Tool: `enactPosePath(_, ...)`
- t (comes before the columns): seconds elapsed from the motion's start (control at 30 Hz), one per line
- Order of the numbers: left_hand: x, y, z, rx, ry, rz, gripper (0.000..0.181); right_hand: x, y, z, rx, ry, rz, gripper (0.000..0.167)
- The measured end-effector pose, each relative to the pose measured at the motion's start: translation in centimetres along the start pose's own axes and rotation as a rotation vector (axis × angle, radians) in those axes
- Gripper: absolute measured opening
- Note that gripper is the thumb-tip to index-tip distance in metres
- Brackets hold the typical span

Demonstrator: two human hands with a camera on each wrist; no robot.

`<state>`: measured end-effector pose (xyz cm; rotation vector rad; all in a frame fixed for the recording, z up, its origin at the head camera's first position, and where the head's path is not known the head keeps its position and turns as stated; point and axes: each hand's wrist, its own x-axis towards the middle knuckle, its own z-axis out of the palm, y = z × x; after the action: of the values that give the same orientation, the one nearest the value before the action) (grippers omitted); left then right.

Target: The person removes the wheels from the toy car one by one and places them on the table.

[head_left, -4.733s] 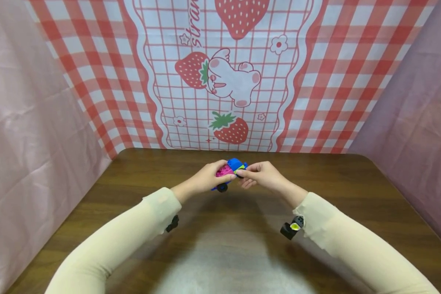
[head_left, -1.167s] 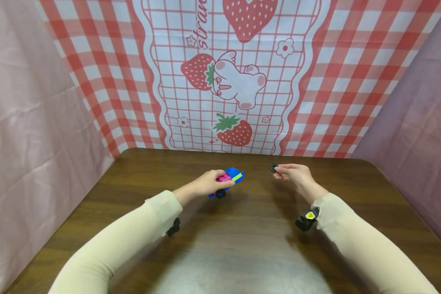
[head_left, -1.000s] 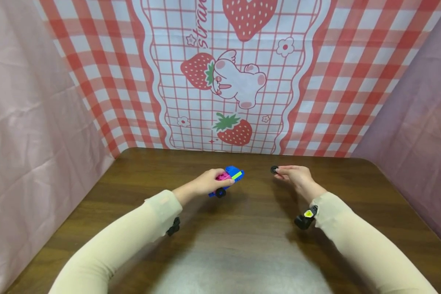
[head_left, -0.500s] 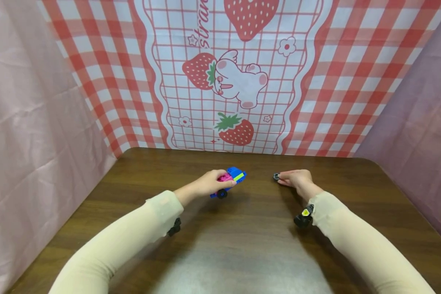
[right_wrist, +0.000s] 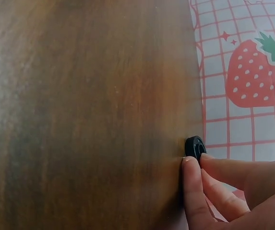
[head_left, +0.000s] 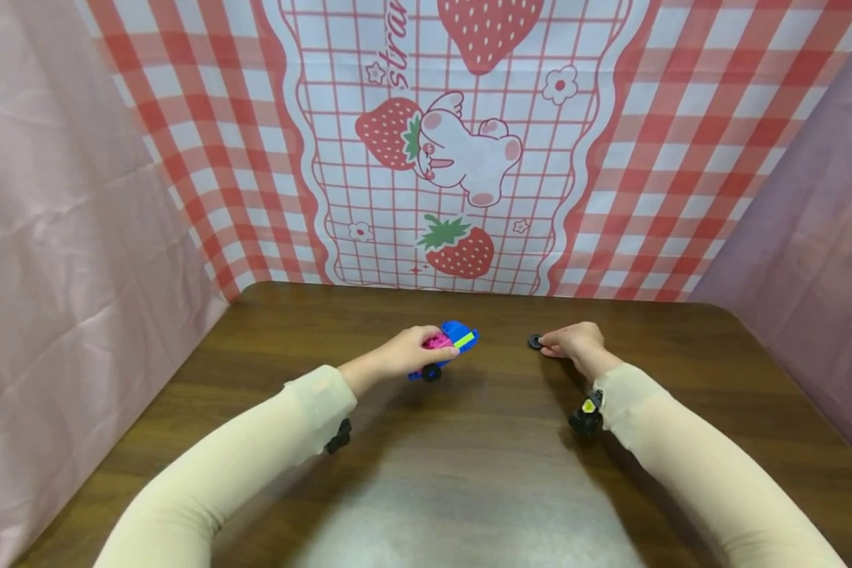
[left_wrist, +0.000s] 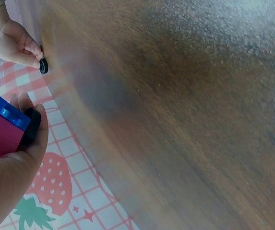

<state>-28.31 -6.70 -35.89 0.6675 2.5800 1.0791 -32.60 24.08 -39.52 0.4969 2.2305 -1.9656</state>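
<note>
My left hand [head_left: 396, 354] grips a small toy car [head_left: 461, 334] with a blue and yellow-green front, a pink part and black wheels, held above the table. In the left wrist view the car's pink and blue body [left_wrist: 4, 125] lies in the palm, thumb and fingers around it. Farther right, my right hand [head_left: 575, 345] pinches a loose black wheel [head_left: 535, 341] low at the table surface. The right wrist view shows that wheel [right_wrist: 195, 147] between thumb and fingertips; whether it touches the table I cannot tell.
The brown wooden table [head_left: 454, 442] runs back to a hanging red-and-white checked cloth [head_left: 653, 181] with strawberry prints. Pink curtains [head_left: 78, 237] hang at both sides. A black wrist device [head_left: 586, 416] sits under the right sleeve, another [head_left: 338, 436] under the left.
The right hand moved away from the car to the right with the black wheel, then lowered it toward the table. The left hand still holds the car, tilted slightly lower than at first.
</note>
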Motion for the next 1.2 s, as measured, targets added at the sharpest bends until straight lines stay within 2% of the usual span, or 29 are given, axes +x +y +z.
enactPosePath(0.27, 0.2, 0.1, 0.2, -0.016, 0.0, 0.012, 0.033, 0.0, 0.2, -0.2, 0.039, -0.018, -0.009, 0.028)
enactPosePath(0.47, 0.1, 0.4, 0.2, -0.074, -0.056, -0.01, 0.029, -0.4, 0.0, -0.2, 0.08, -0.02, 0.028, 0.027)
enactPosePath(0.6, 0.1, 0.4, 0.3, -0.113, -0.092, -0.034, 0.029, -0.5, -0.1, -0.5, 0.132, -0.043, 0.05, 0.036)
enactPosePath(0.7, 0.1, 0.5, 0.3, -0.166, -0.131, -0.039, 0.032, -0.7, 0.0, -0.7, 0.142, -0.057, 0.048, 0.043)
enactPosePath(0.9, 0.3, 0.7, 0.2, -0.296, -0.23, -0.023, 0.033, -1.4, -0.2, -1.3, 0.147, -0.078, 0.036, 0.033)
enactPosePath(1.07, 0.4, 1.1, 0.2, -0.414, -0.262, -0.062, 0.038, -1.8, -0.4, -1.8, 0.117, -0.098, 0.011, 0.043)
enactPosePath(1.2, 0.4, 1.4, 0.1, -0.525, -0.28, -0.085, 0.036, -1.8, -0.4, -2.1, 0.116, -0.164, -0.02, 0.043)
